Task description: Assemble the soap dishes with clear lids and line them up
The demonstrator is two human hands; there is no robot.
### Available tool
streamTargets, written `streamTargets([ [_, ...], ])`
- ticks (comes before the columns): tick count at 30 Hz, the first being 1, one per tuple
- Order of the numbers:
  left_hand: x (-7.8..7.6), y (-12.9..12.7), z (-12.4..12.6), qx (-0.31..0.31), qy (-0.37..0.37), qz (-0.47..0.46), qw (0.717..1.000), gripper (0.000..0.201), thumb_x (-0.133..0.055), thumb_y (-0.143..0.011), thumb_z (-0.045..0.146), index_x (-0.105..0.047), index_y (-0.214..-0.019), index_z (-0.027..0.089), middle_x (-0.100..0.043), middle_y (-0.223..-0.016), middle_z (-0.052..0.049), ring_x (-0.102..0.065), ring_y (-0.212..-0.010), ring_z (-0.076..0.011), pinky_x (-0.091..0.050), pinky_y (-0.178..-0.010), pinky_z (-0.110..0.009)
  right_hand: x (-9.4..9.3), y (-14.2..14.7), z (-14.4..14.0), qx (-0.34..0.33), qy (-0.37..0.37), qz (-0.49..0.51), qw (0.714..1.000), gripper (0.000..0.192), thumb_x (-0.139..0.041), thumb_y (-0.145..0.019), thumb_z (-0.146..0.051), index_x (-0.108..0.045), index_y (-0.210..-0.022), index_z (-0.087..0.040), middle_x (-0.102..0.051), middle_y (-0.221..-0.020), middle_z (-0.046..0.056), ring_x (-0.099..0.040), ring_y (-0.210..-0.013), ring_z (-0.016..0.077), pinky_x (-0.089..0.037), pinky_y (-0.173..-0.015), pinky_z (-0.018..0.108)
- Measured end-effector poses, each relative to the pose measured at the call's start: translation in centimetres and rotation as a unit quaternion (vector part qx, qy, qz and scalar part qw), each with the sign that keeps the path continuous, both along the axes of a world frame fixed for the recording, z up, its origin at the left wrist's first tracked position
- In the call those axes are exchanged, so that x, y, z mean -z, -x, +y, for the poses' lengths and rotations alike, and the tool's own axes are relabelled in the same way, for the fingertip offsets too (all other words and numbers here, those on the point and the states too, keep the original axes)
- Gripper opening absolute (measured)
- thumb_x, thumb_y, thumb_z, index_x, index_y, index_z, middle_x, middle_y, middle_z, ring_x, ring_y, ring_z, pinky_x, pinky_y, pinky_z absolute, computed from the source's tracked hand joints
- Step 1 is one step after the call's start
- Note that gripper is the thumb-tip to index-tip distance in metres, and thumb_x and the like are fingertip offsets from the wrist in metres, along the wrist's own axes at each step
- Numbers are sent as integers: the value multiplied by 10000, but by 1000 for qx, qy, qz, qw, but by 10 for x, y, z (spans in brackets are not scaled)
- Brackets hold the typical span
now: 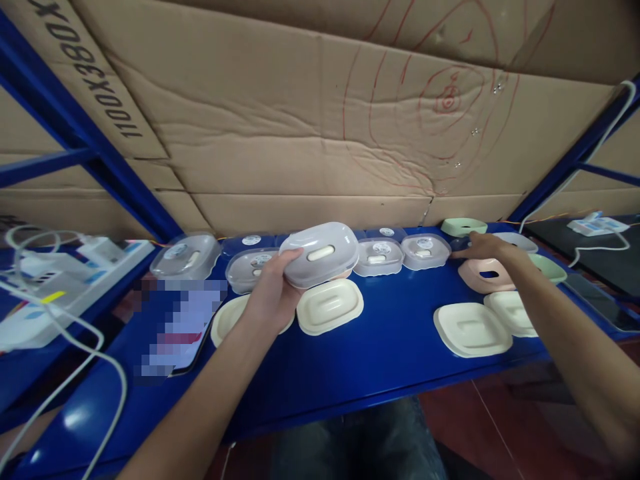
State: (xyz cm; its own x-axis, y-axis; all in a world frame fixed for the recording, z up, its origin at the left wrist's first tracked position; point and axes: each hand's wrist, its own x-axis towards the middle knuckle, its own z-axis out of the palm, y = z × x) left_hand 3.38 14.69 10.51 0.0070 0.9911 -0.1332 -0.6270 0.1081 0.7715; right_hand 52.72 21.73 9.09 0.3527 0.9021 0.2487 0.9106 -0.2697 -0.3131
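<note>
My left hand point(280, 287) is closed on a translucent oval plastic cover point(330, 250) with a white insert in its top. It is raised and tilted, thumb on top; a bit of pink shows at its underside. Below are cream oval trays, one point(331, 307) in full view and another point(227, 320) partly behind my wrist. My right hand point(483, 248) reaches to the back right, fingers apart, with nothing visible between them. Near it are a pink piece with an oval hole point(485, 280), a green piece with a hole point(464, 227) and a clear lidded box point(426, 252).
Several clear lidded boxes, such as one at left point(186, 260), line the back of the blue table point(380, 353). A phone point(190, 333) lies at left beside a power strip point(75, 287) with white cables. Cream trays point(473, 330) lie at right. Cardboard point(280, 120) stands behind.
</note>
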Motion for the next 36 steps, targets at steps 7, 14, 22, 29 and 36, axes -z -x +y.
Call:
streamTargets([
  [7, 1, -2, -2, 8, -5, -1, 1000, 471, -835, -780, 146, -755, -1243, 175, -850, -1061, -58, -813, -1043, -278, -676, -969, -377, 2, 0, -2, 63, 132, -46, 988, 601, -1001, -581, -551, -518, -794, -265, -750, -1155, 327, -692, -1180, 430, -460, -936, 526],
  [14, 4, -2, -1, 0, -11, -1, 1000, 464, -857, -768, 150, -746, -1218, 175, -844, -1016, -50, -813, -1059, -285, -672, -991, -386, 7, 3, -15, 70, 124, -43, 989, 717, -887, -729, -713, -616, -1108, -168, -727, -1199, 391, -716, -1146, 450, -442, -876, 502],
  [22, 3, -2, -1, 28, 1, -15, 1000, 297, -821, -833, 250, -774, -1114, 166, -844, -1094, -93, -790, -1148, -319, -659, -1018, -430, -15, 8, -36, 105, 58, -18, 993, 945, -670, -932, -785, -550, -1502, -41, -635, -1453, 415, -644, -1356, 473, -429, -981, 490],
  [29, 8, -9, -6, 95, -34, -6, 995, 329, -826, -903, 348, -770, -1185, 189, -806, -1283, -113, -742, -1251, -318, -637, -1047, -459, -39, 101, -78, -47, -195, -3, 980, 909, -730, -911, -707, -529, -1592, -139, -677, -1469, 244, -605, -1377, 404, -424, -1173, 517],
  [36, 20, -23, -15, 138, -112, 19, 984, 412, -900, -902, 522, -796, -1167, 225, -803, -1273, -109, -720, -1284, -323, -596, -1049, -419, -24, 263, -126, -295, -255, 52, 919, 1104, -875, -788, -727, -406, -1690, -297, -462, -1551, 205, -510, -1461, 452, -479, -1202, 687],
])
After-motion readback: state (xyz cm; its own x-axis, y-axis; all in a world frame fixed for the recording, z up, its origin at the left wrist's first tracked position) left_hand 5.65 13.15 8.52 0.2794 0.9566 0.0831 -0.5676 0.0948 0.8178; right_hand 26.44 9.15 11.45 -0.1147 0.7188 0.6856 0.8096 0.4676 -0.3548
